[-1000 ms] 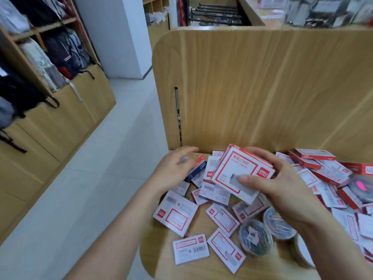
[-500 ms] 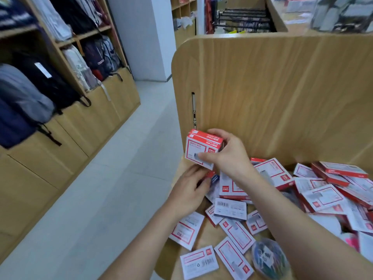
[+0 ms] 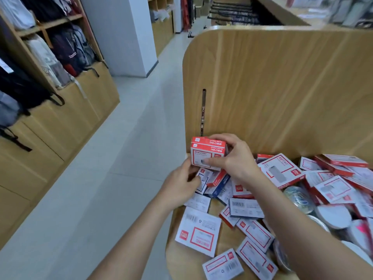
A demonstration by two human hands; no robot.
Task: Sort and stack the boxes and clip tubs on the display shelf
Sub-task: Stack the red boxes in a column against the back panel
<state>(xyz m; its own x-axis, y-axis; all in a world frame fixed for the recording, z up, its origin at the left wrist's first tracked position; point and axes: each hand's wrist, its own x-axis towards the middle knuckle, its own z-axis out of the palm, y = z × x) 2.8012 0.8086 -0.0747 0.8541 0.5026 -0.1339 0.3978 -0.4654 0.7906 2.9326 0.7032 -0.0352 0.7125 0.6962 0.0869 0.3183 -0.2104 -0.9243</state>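
Note:
My right hand (image 3: 232, 158) grips a stack of two red and white boxes (image 3: 207, 151) just above the shelf's back left corner, close to the wooden back panel (image 3: 282, 87). Just below them, my left hand (image 3: 179, 182) curls its fingers on a small white box with a blue frame (image 3: 203, 179), its thumb touching the held stack's lower corner. Several red and white boxes (image 3: 280, 172) lie scattered flat on the display shelf (image 3: 177, 259). Clear clip tubs (image 3: 298, 199) and white lidded tubs (image 3: 333, 216) sit among them at the right.
A slotted metal rail (image 3: 202, 112) runs down the back panel near its left edge. The shelf's rounded left edge borders a grey tiled aisle (image 3: 121, 158). Wooden cabinets with hanging backpacks (image 3: 66, 51) line the far left.
My right hand has carried the boxes from the shelf's middle to the back left corner and lowered them slightly. My left hand has stayed on the boxes below.

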